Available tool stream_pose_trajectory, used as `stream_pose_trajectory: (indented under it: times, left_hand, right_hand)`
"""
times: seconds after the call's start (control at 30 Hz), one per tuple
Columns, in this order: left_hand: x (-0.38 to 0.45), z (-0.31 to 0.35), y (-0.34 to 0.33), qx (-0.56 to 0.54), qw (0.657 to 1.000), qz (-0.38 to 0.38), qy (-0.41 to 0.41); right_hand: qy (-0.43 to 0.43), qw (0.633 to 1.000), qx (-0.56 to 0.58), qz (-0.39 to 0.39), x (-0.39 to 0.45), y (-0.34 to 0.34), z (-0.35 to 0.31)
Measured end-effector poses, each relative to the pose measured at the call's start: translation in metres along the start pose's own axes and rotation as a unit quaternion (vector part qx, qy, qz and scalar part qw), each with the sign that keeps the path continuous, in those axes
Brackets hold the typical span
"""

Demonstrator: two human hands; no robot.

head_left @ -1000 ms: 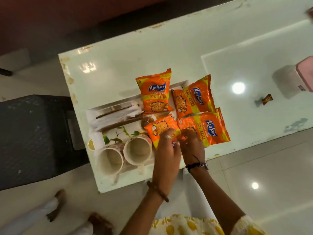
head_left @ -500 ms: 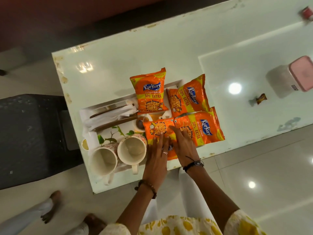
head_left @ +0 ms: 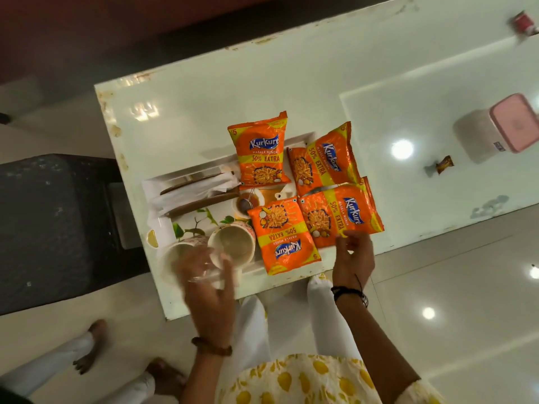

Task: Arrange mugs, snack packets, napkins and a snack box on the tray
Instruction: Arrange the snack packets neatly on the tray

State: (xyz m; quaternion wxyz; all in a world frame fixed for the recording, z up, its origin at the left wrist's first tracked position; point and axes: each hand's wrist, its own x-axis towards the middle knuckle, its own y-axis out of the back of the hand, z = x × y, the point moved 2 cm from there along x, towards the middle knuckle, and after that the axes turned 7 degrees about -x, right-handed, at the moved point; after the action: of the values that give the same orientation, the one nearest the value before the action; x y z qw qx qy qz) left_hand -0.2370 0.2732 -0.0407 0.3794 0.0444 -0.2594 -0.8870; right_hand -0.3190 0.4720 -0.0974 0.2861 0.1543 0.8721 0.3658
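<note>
A white tray (head_left: 180, 177) with a leaf print sits at the table's near left corner. Two cream mugs (head_left: 233, 243) (head_left: 176, 256) stand side by side at its near edge. Folded white napkins (head_left: 192, 193) lie at its far left. Several orange Kurkure packets cover its right half: one far (head_left: 262, 153), one far right (head_left: 323, 161), one near right (head_left: 338, 214), one near (head_left: 283, 234). My left hand (head_left: 208, 287), blurred with fingers spread, hovers over the mugs' near side. My right hand (head_left: 353, 258) is relaxed, fingertips at the near-right packet's edge. The pink-lidded snack box (head_left: 495, 129) stands far right.
A small dish with a brown item (head_left: 248, 201) sits mid-tray. On the white table (head_left: 204, 112) lie a wrapped candy (head_left: 443, 164) and a red object (head_left: 523, 21) at the far right corner. A dark seat (head_left: 52, 228) stands left. Another person's feet (head_left: 90, 348) are at lower left.
My left hand has left the near packet and swung left to the mugs. My right hand has slid right and back to the near-right packet's edge. The near packet lies flat.
</note>
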Motion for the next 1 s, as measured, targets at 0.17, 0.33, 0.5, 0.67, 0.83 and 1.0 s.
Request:
stream_pose_trajectory:
  times: [0.17, 0.33, 0.5, 0.67, 0.83, 1.0]
  left_hand:
    - [0.045, -0.062, 0.036, -0.008, 0.952, 0.178, 0.249]
    - [0.048, -0.104, 0.034, -0.094, 0.896, 0.121, 0.418]
    - [0.050, -0.119, 0.048, -0.136, 0.869, 0.152, 0.452]
    - [0.055, -0.129, 0.056, -0.044, 0.902, 0.054, 0.426]
    - [0.054, -0.122, 0.054, 0.110, 0.947, -0.056, 0.296]
    - [0.059, -0.123, 0.058, -0.038, 0.906, 0.046, 0.419]
  right_hand:
    - [-0.194, 0.974, 0.105, 0.041, -0.013, -0.011, 0.012]
    - [-0.293, 0.942, 0.161, 0.018, -0.019, -0.033, 0.009]
    - [-0.356, 0.917, 0.172, 0.040, -0.021, -0.045, 0.007]
    - [-0.364, 0.913, 0.175, 0.053, -0.016, -0.045, 0.011]
    - [-0.353, 0.920, 0.162, 0.053, -0.012, -0.043, 0.016]
    - [-0.350, 0.922, 0.158, 0.054, -0.010, -0.045, 0.021]
